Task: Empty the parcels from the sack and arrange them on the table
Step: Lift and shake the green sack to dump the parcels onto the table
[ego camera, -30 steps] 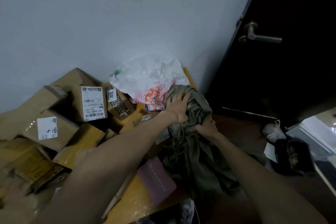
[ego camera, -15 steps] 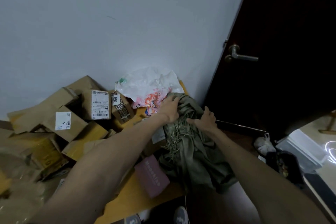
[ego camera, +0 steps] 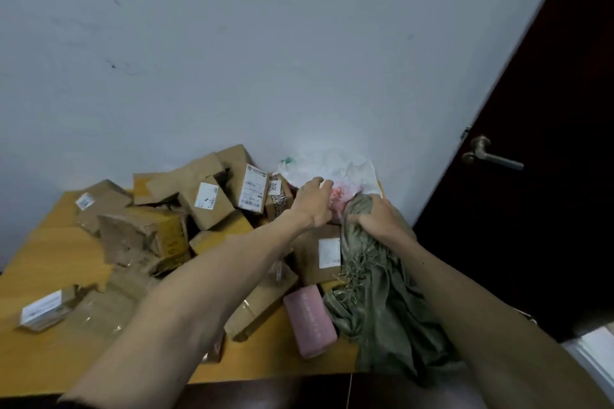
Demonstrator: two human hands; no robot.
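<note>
One sack [ego camera: 382, 309], two hands [ego camera: 314, 206] [ego camera: 378, 217], one table [ego camera: 50, 242]

Your left hand [ego camera: 314, 202] is leaving the top of the sack [ego camera: 382, 295] and reaching onto the white plastic bag [ego camera: 332, 164] behind it. Your right hand [ego camera: 378, 216], flat on the cloth a moment ago, is now bunching the sack's top in its fingers, uncovering a labelled brown parcel [ego camera: 314, 254] beside it.

Table [ego camera: 50, 359], orange wood. Cardboard boxes [ego camera: 212, 202] are heaped along the back. A white bag [ego camera: 332, 164] is lodged at back right. A green sack [ego camera: 382, 302] is draped over the right edge, a pink parcel [ego camera: 310, 322] laid just beside it. A labelled box [ego camera: 43, 310] is set apart, front left.
</note>
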